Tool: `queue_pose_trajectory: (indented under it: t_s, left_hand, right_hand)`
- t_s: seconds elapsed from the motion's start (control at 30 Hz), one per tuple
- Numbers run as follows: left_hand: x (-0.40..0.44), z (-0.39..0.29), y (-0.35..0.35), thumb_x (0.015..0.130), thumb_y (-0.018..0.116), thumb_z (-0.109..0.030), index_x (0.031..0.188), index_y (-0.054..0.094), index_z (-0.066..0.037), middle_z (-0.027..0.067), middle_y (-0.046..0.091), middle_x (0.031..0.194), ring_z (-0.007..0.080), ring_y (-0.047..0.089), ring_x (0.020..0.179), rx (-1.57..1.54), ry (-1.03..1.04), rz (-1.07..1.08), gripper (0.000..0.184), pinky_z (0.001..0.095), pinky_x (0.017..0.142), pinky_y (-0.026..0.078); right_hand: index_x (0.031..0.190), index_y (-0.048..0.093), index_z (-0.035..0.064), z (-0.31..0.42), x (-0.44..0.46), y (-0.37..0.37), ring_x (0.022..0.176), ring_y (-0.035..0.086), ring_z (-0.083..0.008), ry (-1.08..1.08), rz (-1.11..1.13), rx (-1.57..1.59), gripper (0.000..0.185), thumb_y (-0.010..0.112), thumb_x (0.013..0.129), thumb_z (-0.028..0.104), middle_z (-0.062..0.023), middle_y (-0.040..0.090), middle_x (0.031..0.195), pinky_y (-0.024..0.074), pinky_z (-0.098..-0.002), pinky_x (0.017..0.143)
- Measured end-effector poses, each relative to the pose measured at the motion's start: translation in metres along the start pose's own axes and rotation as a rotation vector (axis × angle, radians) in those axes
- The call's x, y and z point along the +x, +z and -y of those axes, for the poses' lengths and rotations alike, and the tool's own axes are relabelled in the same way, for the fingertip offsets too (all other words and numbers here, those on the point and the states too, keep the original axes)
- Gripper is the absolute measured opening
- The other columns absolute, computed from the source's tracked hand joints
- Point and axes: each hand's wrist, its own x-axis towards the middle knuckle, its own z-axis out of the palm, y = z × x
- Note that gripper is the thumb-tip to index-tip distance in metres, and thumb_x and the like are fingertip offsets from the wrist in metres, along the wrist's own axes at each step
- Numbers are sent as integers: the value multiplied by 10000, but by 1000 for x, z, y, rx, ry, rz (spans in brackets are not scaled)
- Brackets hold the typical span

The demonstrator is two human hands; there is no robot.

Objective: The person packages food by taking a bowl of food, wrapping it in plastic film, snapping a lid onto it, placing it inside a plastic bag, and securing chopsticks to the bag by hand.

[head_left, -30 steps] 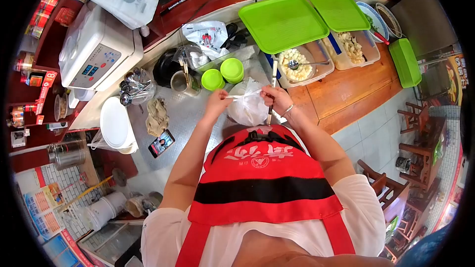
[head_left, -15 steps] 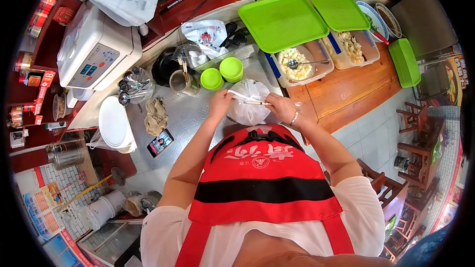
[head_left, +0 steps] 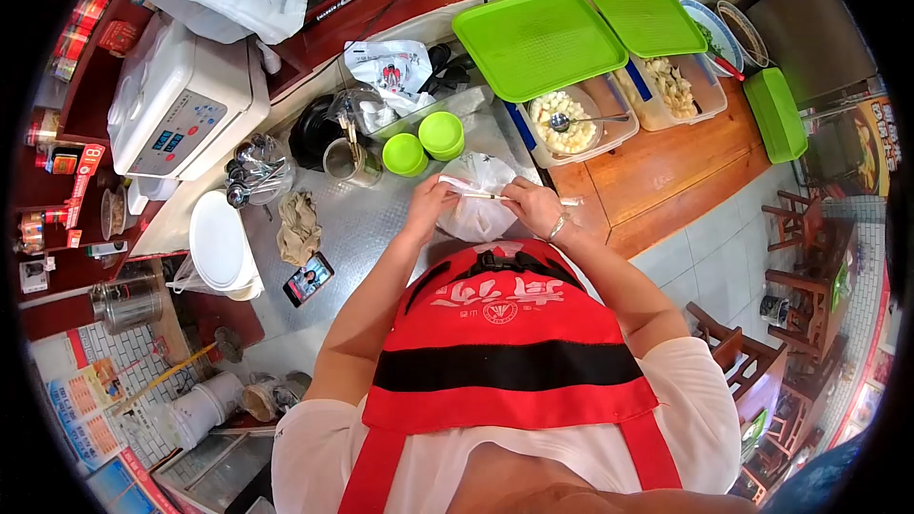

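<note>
A knotted-looking white plastic bag (head_left: 479, 219) sits at the counter's near edge, close against my red apron. My left hand (head_left: 428, 207) is closed at the bag's upper left, pinching its plastic. On the other side my right hand (head_left: 535, 206) is closed on one end of a thin pale stick, which looks like wrapped chopsticks (head_left: 481, 195). The stick lies across the bag's top between both hands. My fingers partly hide its ends, and what is in the bag cannot be made out.
Green bowls (head_left: 442, 135) and a jar of sticks (head_left: 352, 164) stand beyond the bag. Green trays (head_left: 538, 43) partly cover food tubs (head_left: 609, 140) at right. A phone (head_left: 308, 279), a cloth (head_left: 300, 228) and a white-lidded bucket (head_left: 221, 243) are at left.
My right hand has moved slightly left, closer to my left hand. The stick has shifted left with it and no longer sticks out past my right hand.
</note>
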Motion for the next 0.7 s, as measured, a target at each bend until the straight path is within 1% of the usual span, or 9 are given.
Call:
queue_pose_trajectory:
  t_s: [0.07, 0.17, 0.23, 0.27, 0.33, 0.47, 0.53, 0.67, 0.7]
  left_hand:
    - [0, -5, -6, 918, 465, -168, 987, 608, -41, 83, 653, 971, 155, 611, 917, 14, -8, -5, 203, 306, 840, 485]
    - [11, -5, -14, 881, 519, -204, 875, 586, -63, 70, 636, 941, 161, 593, 896, -76, -142, -52, 157, 309, 820, 461]
    - [21, -2, -18, 852, 527, -195, 785, 555, -72, 72, 624, 848, 178, 579, 789, -435, -282, -9, 143, 295, 752, 466]
    - [27, 1, -21, 852, 527, -195, 785, 555, -72, 72, 624, 848, 178, 579, 789, -436, -282, -8, 143, 295, 752, 466]
    - [38, 7, -32, 838, 524, -183, 733, 532, -73, 67, 595, 748, 154, 554, 684, -616, -339, 38, 153, 252, 637, 441]
    - [49, 15, -52, 845, 499, -141, 730, 520, -48, 90, 580, 711, 155, 535, 645, -746, -398, -2, 149, 249, 592, 433]
    - [50, 15, -53, 855, 473, -103, 736, 515, -28, 106, 580, 727, 145, 531, 645, -861, -525, -158, 147, 239, 572, 420]
    - [47, 14, -56, 889, 469, -127, 739, 520, -32, 99, 582, 748, 137, 521, 640, -857, -500, -98, 184, 235, 571, 416]
    - [45, 14, -58, 904, 482, -157, 769, 539, -37, 85, 589, 768, 130, 528, 655, -698, -398, -16, 190, 230, 593, 426]
  right_hand:
    - [902, 606, 73, 1, 0, -3, 789, 609, -322, -41, -3, -34, 97, 604, 840, 148, -104, 591, 890, 491, -409, 681]
    - [847, 588, 76, -4, 1, -1, 759, 606, -313, -155, -26, -98, 67, 585, 795, 118, -100, 571, 855, 494, -410, 658]
    - [804, 572, 78, -6, 0, -1, 732, 603, -314, -227, -48, -128, 49, 565, 764, 104, -99, 556, 823, 495, -414, 637]
    - [790, 560, 75, -5, -1, -2, 742, 601, -307, -241, -38, -153, 43, 553, 758, 103, -95, 553, 819, 492, -412, 645]
    - [775, 547, 73, -6, -2, -3, 751, 599, -301, -256, -27, -178, 38, 540, 753, 102, -92, 551, 815, 489, -409, 652]
    - [809, 551, 87, -14, -8, -2, 798, 597, -292, -280, 79, -243, 58, 533, 761, 115, -89, 553, 839, 485, -398, 693]
    - [820, 551, 91, -17, -6, 2, 807, 595, -291, -296, 105, -261, 67, 531, 763, 121, -88, 553, 846, 484, -395, 704]
    - [841, 550, 96, -13, -7, 7, 771, 600, -290, -237, 85, -207, 77, 579, 777, 127, -86, 550, 860, 494, -396, 672]
    - [858, 552, 91, -9, -5, 6, 759, 604, -291, -216, 78, -190, 89, 601, 792, 126, -88, 550, 867, 497, -395, 659]
